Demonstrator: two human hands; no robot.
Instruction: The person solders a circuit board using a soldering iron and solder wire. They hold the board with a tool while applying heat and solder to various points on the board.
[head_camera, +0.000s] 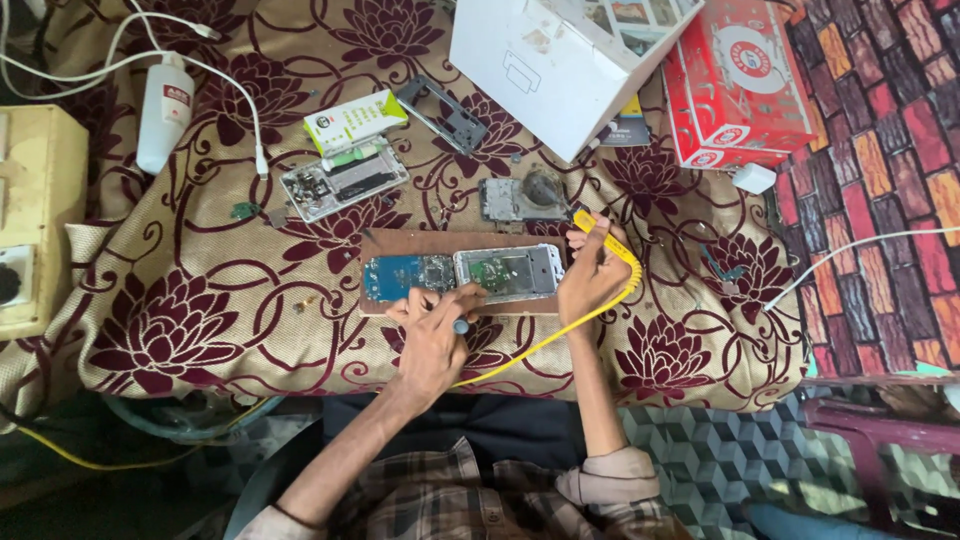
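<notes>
A brown wooden board (385, 243) lies on the flowered cloth. On it sit a blue circuit board (395, 273) and a silver phone frame (508, 272) with a green board inside. My left hand (432, 340) rests at the board's near edge, closed on a thin dark-tipped tool (461, 325) close to the circuit board. My right hand (592, 275) grips a yellow-handled tool (607, 243) at the frame's right end; its yellow cord (545, 345) runs back under my left hand.
Behind the board lie an opened phone body (343, 180), a grey frame (442, 113), a dark part (522, 195), a white box (550, 60) and a red box (735, 85). A white bottle (163, 110) and white cables lie far left; a cream box (35, 215) stands at the left edge.
</notes>
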